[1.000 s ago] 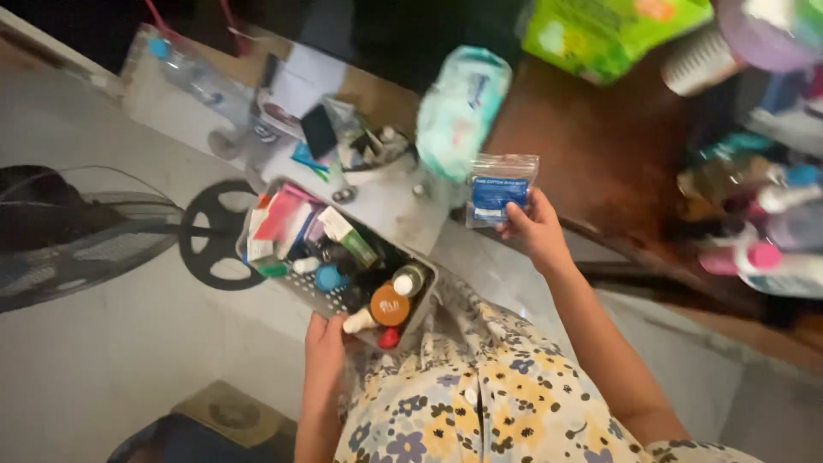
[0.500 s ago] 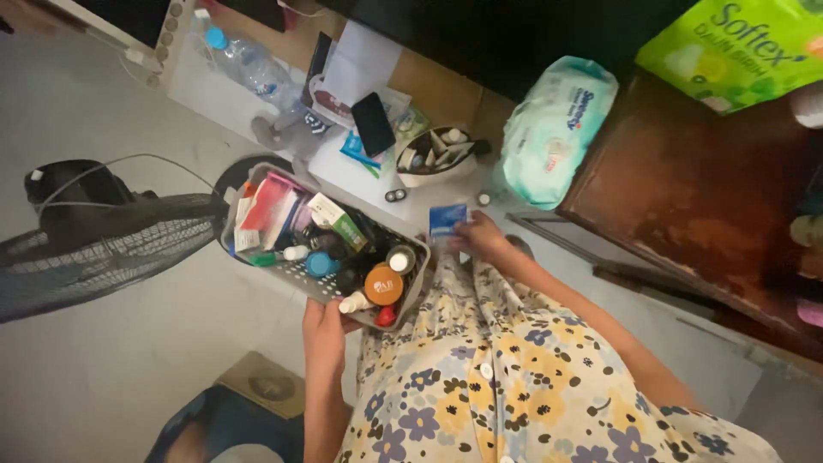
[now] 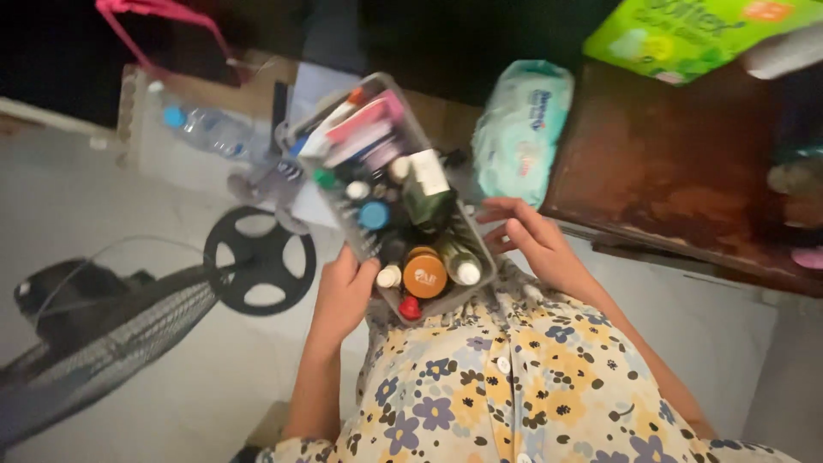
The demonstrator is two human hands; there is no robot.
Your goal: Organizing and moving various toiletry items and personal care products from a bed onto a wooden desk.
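Held up before the chest, over the pale floor [image 3: 129, 206]: a grey perforated plastic basket [image 3: 356, 236], long and narrow, crammed with small bottles and cartons. Left hand [image 3: 343, 296] under its near left corner, fingers [image 3: 364, 273] clamped on the basket wall; right hand [image 3: 531, 240] at the near right side, fingers [image 3: 501, 210] spread apart and touching the rim, no firm clasp to be made out. Inside, at the near end, a round orange lid with a pale mark [image 3: 424, 274], a small red cap [image 3: 411, 308] just below it, a white stopper [image 3: 389, 276] to its left and a green bottle with a white cap [image 3: 460, 264] to its right. Mid-basket, a dark green carton with a white label [image 3: 428, 187] and a round blue cap [image 3: 374, 214]; at the far end, flat pink and white cartons [image 3: 364, 120] lying slantwise. Beyond the basket, a soft pale teal pack of wipes with a blue label [image 3: 523, 124], leaning beside a worn reddish-brown wooden table [image 3: 686, 189]. On the table's far edge, a bright green plastic pack with an orange corner patch [image 3: 686, 34]. At upper left, a clear plastic water bottle with a blue cap [image 3: 201, 129] on a low pale ledge. Lower left, a black floor fan, grille tipped down [image 3: 103, 343], with its round spoked base [image 3: 261, 257] flat on the floor. Below it all, a yellow dress with blue flowers [image 3: 514, 386]. Dim, dark background at the top.
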